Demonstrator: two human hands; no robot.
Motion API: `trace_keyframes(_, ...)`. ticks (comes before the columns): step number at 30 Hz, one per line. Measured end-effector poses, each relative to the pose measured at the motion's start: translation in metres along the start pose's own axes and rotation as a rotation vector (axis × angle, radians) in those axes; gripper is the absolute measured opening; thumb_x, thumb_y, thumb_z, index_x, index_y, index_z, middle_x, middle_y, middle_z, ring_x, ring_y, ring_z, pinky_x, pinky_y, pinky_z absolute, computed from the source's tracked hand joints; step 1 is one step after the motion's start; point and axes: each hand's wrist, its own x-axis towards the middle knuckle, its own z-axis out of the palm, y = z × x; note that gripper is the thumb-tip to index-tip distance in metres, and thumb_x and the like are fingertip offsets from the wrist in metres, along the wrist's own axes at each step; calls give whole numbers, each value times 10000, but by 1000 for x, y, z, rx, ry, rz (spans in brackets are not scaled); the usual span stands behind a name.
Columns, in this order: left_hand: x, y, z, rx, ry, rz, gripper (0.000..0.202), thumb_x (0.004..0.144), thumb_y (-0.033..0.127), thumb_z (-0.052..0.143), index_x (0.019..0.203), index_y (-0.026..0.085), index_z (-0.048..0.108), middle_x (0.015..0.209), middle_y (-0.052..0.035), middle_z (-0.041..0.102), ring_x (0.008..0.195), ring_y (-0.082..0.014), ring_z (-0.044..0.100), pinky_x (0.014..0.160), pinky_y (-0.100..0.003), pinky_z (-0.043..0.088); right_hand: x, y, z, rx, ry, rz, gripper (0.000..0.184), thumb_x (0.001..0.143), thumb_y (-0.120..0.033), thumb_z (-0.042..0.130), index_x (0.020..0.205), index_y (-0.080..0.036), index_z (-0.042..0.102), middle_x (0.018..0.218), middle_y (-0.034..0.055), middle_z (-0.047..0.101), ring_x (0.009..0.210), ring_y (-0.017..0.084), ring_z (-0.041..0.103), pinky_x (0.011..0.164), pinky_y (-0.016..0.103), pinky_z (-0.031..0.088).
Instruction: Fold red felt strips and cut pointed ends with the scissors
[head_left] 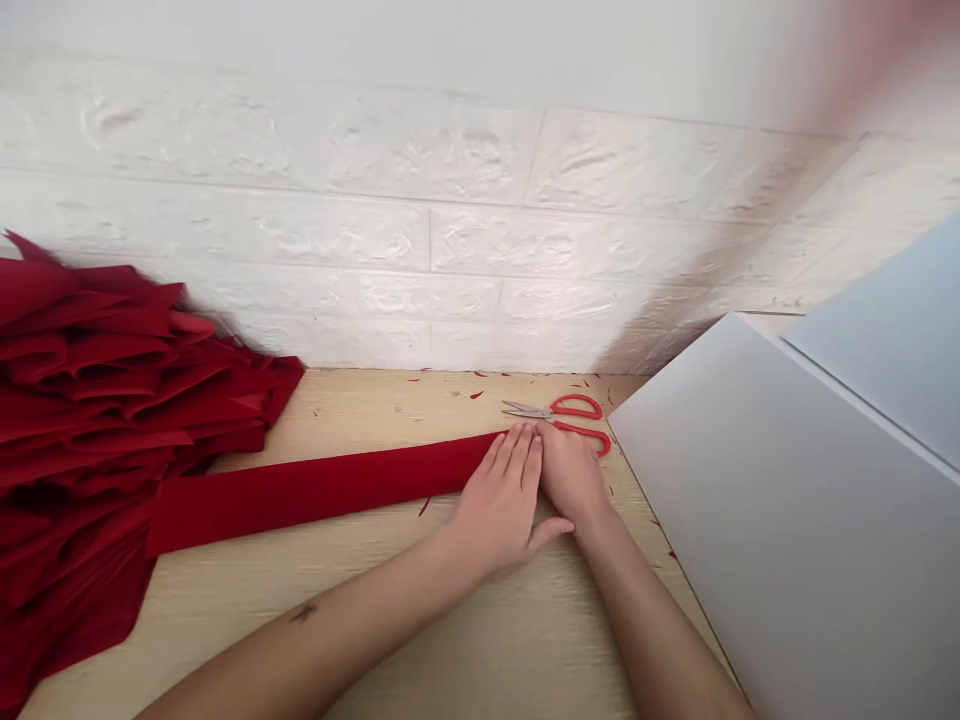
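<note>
A long folded strip of red felt (315,490) lies across the wooden table (480,640), running from a pile at the left to my hands. My left hand (502,500) lies flat on the strip's right end, fingers stretched out together. My right hand (570,470) rests just beside it at the strip's end, fingers curled down against the table; what its fingertips grip, if anything, is hidden. Red-handled scissors (566,412) lie on the table just beyond my right hand, apart from it.
A big heap of folded red felt pieces (82,420) fills the left side. A white board (795,530) lies at the right, overhanging the table edge. A white brick-patterned wall (450,230) stands at the back. Small red scraps dot the table near the wall.
</note>
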Motion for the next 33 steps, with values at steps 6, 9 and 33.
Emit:
trace_keyframes(6,-11,-28,11,-30,-88,-60,850,998,633,199,1553,-4,293,1647,-213,218,1557,-317,200,1285,-485,223,3,4,8,-30,19,35,452,1068,-337,331,1022,-164,746,902,158,777,818,277,748,687,317,448)
trace_keyframes(9,-37,-60,-5,12,-60,-97,767,1019,576,235,1570,44,279,1646,-181,257,1557,-272,223,1281,-466,250,3,4,8,-36,17,42,453,1066,-341,341,1010,-160,752,900,151,777,822,275,747,699,320,452)
trace_keyframes(33,-188,-216,-81,55,-115,-301,613,1004,481,315,1573,252,328,1666,-4,262,1534,-246,290,1250,-441,288,3,3,14,-76,93,16,428,1058,-323,369,957,-151,748,813,146,771,707,260,719,593,302,330)
